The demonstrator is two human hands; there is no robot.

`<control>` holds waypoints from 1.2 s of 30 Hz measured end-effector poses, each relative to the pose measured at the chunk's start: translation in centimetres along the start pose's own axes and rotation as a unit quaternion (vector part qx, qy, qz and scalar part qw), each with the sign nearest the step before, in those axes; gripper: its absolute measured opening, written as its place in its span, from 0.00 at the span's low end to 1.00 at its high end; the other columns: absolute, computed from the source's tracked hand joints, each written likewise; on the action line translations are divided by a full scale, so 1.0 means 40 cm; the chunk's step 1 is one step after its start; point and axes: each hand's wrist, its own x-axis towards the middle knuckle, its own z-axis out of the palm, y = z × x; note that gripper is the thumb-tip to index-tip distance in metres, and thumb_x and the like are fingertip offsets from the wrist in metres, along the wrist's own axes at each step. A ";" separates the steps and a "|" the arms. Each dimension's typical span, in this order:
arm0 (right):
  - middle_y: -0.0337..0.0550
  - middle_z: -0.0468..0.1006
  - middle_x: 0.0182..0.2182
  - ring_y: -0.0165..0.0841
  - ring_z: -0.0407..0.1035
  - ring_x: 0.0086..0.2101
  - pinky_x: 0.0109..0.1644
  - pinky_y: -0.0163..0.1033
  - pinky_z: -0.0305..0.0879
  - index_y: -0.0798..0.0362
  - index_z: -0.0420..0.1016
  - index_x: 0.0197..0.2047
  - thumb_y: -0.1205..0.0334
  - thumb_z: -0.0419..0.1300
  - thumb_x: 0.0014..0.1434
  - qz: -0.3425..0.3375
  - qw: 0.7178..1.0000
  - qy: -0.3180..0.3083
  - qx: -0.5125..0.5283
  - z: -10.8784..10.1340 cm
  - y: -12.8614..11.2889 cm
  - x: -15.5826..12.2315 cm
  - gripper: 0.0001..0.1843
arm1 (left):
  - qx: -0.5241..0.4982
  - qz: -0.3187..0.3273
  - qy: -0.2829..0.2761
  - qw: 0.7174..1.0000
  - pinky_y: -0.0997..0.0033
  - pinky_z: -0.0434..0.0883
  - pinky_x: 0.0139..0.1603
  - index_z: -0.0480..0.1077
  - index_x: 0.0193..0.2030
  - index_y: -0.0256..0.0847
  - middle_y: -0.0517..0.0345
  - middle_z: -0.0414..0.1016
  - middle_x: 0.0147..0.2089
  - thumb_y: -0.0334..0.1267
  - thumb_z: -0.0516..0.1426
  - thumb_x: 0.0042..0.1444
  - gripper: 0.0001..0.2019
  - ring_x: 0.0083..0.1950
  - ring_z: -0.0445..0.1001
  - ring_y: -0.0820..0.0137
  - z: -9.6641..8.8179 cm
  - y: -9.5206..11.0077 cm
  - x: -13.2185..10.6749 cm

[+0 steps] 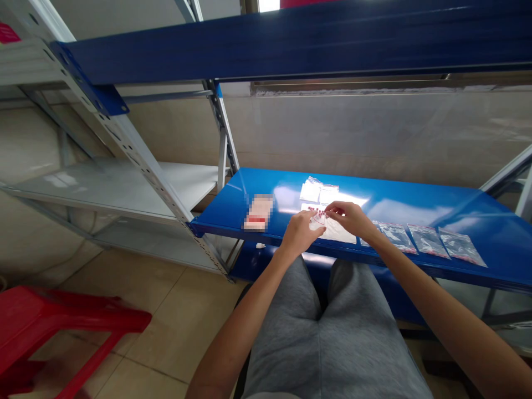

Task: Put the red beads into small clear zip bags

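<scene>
My left hand (300, 231) pinches a small clear zip bag (318, 218) between thumb and fingers, its red seal line showing. Small dark red beads (319, 211) lie just past the bag on a white sheet (341, 233). Close beside them, the fingertips of my right hand (349, 217) are pressed together; whatever they hold is too small to make out. Both hands are above the sheet, near the front edge of the blue shelf (286, 188).
Clear zip bags with red seals (428, 239) lie in a row on the right. White-filled packets (319, 191) lie behind the sheet, and a blurred-out pinkish item (258, 212) is on the left. A blue beam (291, 47) crosses overhead. A red stool (50, 327) stands at lower left.
</scene>
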 end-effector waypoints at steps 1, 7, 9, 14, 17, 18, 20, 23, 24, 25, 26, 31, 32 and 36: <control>0.45 0.82 0.30 0.35 0.69 0.29 0.34 0.38 0.61 0.53 0.82 0.38 0.58 0.58 0.62 0.011 1.000 0.014 -0.018 0.004 0.008 -0.001 0.12 | 0.004 -0.004 0.000 1.000 0.58 0.74 0.59 0.76 0.56 0.35 0.45 0.81 0.54 0.38 0.68 0.54 0.22 0.55 0.79 0.57 -0.005 -0.001 0.001; 0.45 0.81 0.33 0.35 0.71 0.30 0.38 0.38 0.63 0.52 0.82 0.41 0.64 0.59 0.62 -0.020 0.997 0.000 -0.074 0.063 0.016 0.000 0.09 | 0.038 -0.040 -0.002 0.999 0.60 0.75 0.56 0.77 0.56 0.38 0.46 0.82 0.52 0.39 0.68 0.55 0.22 0.53 0.80 0.57 -0.042 -0.009 0.007; 0.46 0.81 0.34 0.35 0.71 0.31 0.39 0.38 0.64 0.51 0.82 0.42 0.64 0.60 0.63 -0.029 0.995 -0.007 -0.100 0.083 0.012 0.007 0.09 | 0.046 -0.045 -0.013 0.998 0.61 0.75 0.56 0.77 0.55 0.38 0.47 0.82 0.52 0.39 0.67 0.54 0.20 0.53 0.80 0.58 -0.054 -0.017 0.008; 0.49 0.79 0.37 0.37 0.72 0.35 0.41 0.38 0.63 0.52 0.83 0.45 0.65 0.60 0.64 -0.035 0.987 -0.033 -0.154 0.113 0.007 0.019 0.10 | 0.074 -0.046 -0.037 0.996 0.63 0.75 0.55 0.78 0.53 0.40 0.49 0.82 0.51 0.40 0.67 0.54 0.19 0.50 0.80 0.59 -0.072 -0.031 0.009; 0.50 0.79 0.38 0.37 0.72 0.36 0.39 0.37 0.61 0.53 0.83 0.44 0.67 0.57 0.66 -0.012 0.981 -0.050 -0.185 0.118 -0.001 0.021 0.12 | 0.087 -0.047 -0.046 0.994 0.63 0.74 0.57 0.78 0.54 0.40 0.48 0.82 0.52 0.39 0.66 0.54 0.19 0.52 0.80 0.58 -0.073 -0.031 0.008; 0.51 0.79 0.39 0.37 0.72 0.36 0.38 0.37 0.60 0.53 0.82 0.44 0.67 0.56 0.66 -0.005 0.980 -0.047 -0.191 0.117 -0.005 0.022 0.12 | 0.089 -0.046 -0.049 0.994 0.63 0.74 0.57 0.77 0.54 0.39 0.48 0.82 0.52 0.38 0.66 0.54 0.20 0.52 0.80 0.58 -0.073 -0.030 0.008; 0.52 0.79 0.39 0.37 0.71 0.36 0.37 0.37 0.59 0.54 0.82 0.43 0.67 0.56 0.66 0.003 0.982 -0.030 -0.184 0.111 -0.012 0.024 0.12 | 0.085 -0.047 -0.051 0.994 0.62 0.74 0.57 0.77 0.56 0.38 0.47 0.82 0.52 0.38 0.66 0.54 0.22 0.52 0.80 0.58 -0.071 -0.029 0.008; 0.46 0.78 0.32 0.35 0.68 0.32 0.36 0.37 0.58 0.54 0.82 0.40 0.64 0.58 0.65 0.022 0.994 0.001 -0.103 0.094 -0.029 0.029 0.10 | 0.071 -0.044 -0.050 0.995 0.61 0.75 0.57 0.76 0.57 0.36 0.46 0.82 0.51 0.38 0.67 0.54 0.23 0.51 0.80 0.57 -0.068 -0.027 0.007; 0.44 0.77 0.29 0.34 0.67 0.30 0.35 0.37 0.58 0.54 0.82 0.39 0.62 0.59 0.64 0.029 0.998 0.004 -0.063 0.087 -0.036 0.030 0.10 | 0.064 -0.038 -0.049 0.996 0.62 0.75 0.56 0.76 0.56 0.37 0.47 0.82 0.51 0.39 0.67 0.54 0.22 0.51 0.80 0.58 -0.067 -0.024 0.007; 0.42 0.76 0.26 0.33 0.65 0.28 0.34 0.37 0.57 0.54 0.82 0.39 0.59 0.59 0.64 0.031 0.999 0.001 -0.023 0.081 -0.044 0.032 0.11 | 0.055 -0.030 -0.049 0.997 0.62 0.75 0.56 0.77 0.56 0.38 0.47 0.82 0.51 0.39 0.67 0.54 0.22 0.51 0.80 0.59 -0.066 -0.021 0.007; 0.41 0.76 0.25 0.32 0.64 0.27 0.33 0.37 0.56 0.54 0.82 0.38 0.55 0.59 0.64 0.027 0.999 -0.010 0.013 0.075 -0.052 0.032 0.13 | 0.045 -0.021 -0.047 0.998 0.63 0.75 0.55 0.77 0.55 0.39 0.48 0.82 0.51 0.38 0.67 0.54 0.21 0.50 0.80 0.59 -0.064 -0.018 0.007; 0.43 0.81 0.29 0.34 0.68 0.29 0.34 0.38 0.59 0.53 0.83 0.36 0.50 0.56 0.65 -0.012 0.997 -0.036 0.062 0.037 -0.058 0.027 0.18 | 0.024 -0.017 -0.040 0.999 0.61 0.75 0.56 0.77 0.54 0.37 0.47 0.82 0.51 0.37 0.68 0.53 0.21 0.52 0.80 0.57 -0.056 -0.003 0.007; 0.44 0.82 0.30 0.34 0.69 0.30 0.35 0.38 0.60 0.53 0.82 0.35 0.51 0.56 0.65 0.000 0.999 -0.009 0.036 0.027 -0.046 0.023 0.18 | 0.028 -0.021 -0.039 0.999 0.60 0.75 0.57 0.77 0.54 0.36 0.47 0.82 0.52 0.37 0.68 0.53 0.21 0.53 0.80 0.57 -0.054 -0.003 0.007; 0.49 0.84 0.33 0.39 0.74 0.32 0.38 0.40 0.63 0.54 0.82 0.35 0.59 0.58 0.63 0.075 0.990 0.069 -0.096 -0.007 0.034 0.003 0.13 | 0.035 -0.029 -0.033 0.998 0.58 0.73 0.61 0.77 0.56 0.37 0.45 0.80 0.56 0.39 0.68 0.54 0.22 0.57 0.78 0.55 -0.047 -0.005 0.006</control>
